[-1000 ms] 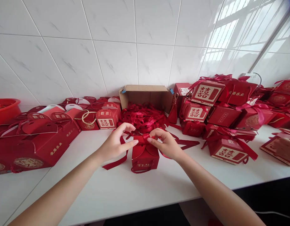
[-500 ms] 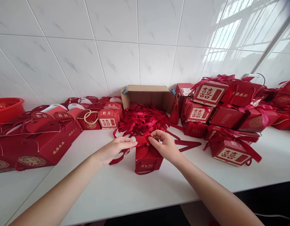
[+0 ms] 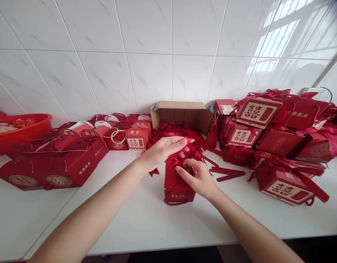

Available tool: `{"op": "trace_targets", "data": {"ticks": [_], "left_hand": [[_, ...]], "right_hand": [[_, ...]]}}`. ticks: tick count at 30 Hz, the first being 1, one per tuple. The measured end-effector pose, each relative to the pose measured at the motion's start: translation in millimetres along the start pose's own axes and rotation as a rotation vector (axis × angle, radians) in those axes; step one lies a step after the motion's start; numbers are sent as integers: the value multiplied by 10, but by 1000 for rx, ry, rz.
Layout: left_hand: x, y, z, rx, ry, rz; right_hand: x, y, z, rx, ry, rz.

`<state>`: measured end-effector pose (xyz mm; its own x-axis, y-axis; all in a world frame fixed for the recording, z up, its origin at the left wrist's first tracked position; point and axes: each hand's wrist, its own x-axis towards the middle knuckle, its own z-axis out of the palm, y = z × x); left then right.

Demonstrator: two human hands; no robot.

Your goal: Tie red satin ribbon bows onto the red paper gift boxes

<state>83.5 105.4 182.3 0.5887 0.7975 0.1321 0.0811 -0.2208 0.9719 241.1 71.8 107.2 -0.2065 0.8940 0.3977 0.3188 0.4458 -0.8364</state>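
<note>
A small red gift box (image 3: 178,188) stands on the white counter (image 3: 146,223) in front of me. A red ribbon (image 3: 182,155) runs over its top. My left hand (image 3: 163,149) is raised above the box with its fingers closed on the ribbon, pulling it up and across. My right hand (image 3: 197,175) pinches the ribbon at the box's top edge. One ribbon end (image 3: 153,171) hangs down on the left of the box.
An open cardboard carton (image 3: 182,114) spilling loose red ribbons (image 3: 184,133) sits behind. Tied red boxes (image 3: 278,135) are heaped at right, untied boxes (image 3: 75,146) at left, and a red basin (image 3: 17,131) at far left. A loose ribbon strip (image 3: 228,174) lies beside my right hand.
My left hand has risen from beside the box and carried the ribbon up and over toward the right. My right hand has stayed at the box top. The view has shifted left.
</note>
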Motion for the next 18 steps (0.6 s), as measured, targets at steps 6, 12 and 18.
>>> {"op": "trace_targets", "data": {"ticks": [6,12,18], "left_hand": [[23,-202,-94,133,198,8],[-146,-317,-157,375,176,-54],[-275,-305,-25,520,292,-63]], "right_hand": [[22,31,6,172,-49,91],[27,43,-15,202,-47,78],[37,76,-29,204,-71,80]]}}
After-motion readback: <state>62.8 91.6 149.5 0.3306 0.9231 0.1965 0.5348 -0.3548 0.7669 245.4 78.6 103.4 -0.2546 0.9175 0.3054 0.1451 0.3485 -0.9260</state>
